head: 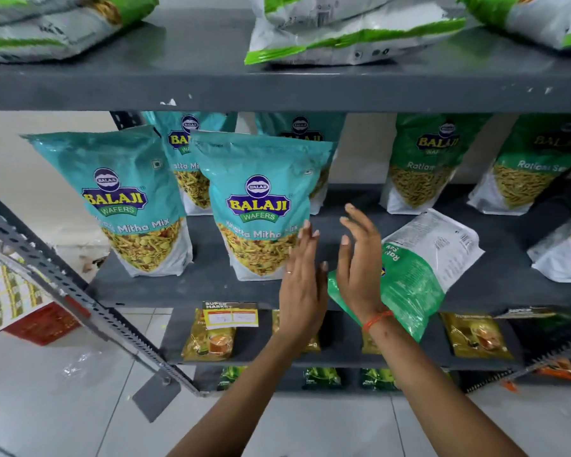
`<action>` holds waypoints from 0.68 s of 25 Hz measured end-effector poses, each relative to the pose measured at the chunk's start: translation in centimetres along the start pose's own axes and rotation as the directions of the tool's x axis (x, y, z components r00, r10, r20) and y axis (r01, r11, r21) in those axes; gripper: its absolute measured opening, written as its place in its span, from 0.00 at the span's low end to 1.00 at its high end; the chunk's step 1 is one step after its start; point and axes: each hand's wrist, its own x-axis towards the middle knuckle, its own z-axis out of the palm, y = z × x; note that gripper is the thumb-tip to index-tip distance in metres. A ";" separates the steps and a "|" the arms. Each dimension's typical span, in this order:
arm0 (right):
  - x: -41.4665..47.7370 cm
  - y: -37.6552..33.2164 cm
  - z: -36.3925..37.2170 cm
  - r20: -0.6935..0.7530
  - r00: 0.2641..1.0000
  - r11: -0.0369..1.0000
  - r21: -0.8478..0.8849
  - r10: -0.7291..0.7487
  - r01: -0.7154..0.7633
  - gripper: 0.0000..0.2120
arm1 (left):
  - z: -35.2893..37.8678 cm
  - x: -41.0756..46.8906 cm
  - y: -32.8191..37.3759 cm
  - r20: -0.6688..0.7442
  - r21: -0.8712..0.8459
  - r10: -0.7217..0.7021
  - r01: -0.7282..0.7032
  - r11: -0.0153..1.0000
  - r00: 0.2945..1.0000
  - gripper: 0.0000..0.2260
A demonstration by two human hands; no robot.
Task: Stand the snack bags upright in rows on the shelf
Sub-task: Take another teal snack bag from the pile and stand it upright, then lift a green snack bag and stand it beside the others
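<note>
Two teal snack bags stand upright at the front of the grey middle shelf: one at the left, one in the middle. Two more teal bags stand behind them. My left hand is open, fingers straight, beside the middle bag's right edge. My right hand is open too, held just right of the left hand. A green and white snack bag lies flat behind my right hand, its green end over the shelf's front edge. Green bags stand upright at the back right and further right.
Green and white bags lie flat on the upper shelf. Another bag leans at the right edge. Small yellow packets fill the lower shelf. A slotted metal upright slants at the left; a red crate sits on the tiled floor.
</note>
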 end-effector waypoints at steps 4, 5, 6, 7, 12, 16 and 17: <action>-1.4 3.6 -4.8 0.063 0.993 0.986 -0.128 -0.104 0.111 0.14 | 5.7 2.0 -0.4 0.255 0.059 -0.116 0.104 0.993 0.960 0.17; -1.8 5.1 -6.5 0.085 0.993 0.984 -0.152 -0.077 0.090 0.14 | 7.3 2.6 -0.7 0.330 0.074 -0.167 0.151 0.986 0.929 0.16; -2.5 6.7 -8.4 0.109 0.993 0.981 -0.184 -0.047 0.067 0.15 | 8.9 3.4 -1.0 0.397 0.102 -0.249 0.228 0.968 0.883 0.14; -3.2 8.6 -10.4 0.138 0.990 0.973 -0.224 -0.017 0.048 0.15 | 10.3 4.2 -1.4 0.447 0.157 -0.340 0.302 0.940 0.827 0.13; -6.0 17.9 -17.1 0.398 0.917 0.895 -0.414 0.012 0.168 0.22 | 11.6 7.5 -2.9 0.461 0.120 -0.542 0.555 0.823 0.703 0.10; -5.4 20.2 -18.3 0.487 0.871 0.880 -0.385 -0.064 0.280 0.22 | 9.0 7.3 -3.5 0.687 -0.084 -0.541 0.793 0.604 0.485 0.10; -5.1 20.7 -18.6 0.511 0.856 0.893 -0.346 -0.077 0.287 0.25 | 8.7 7.0 -3.6 0.717 -0.068 -0.536 0.810 0.582 0.445 0.11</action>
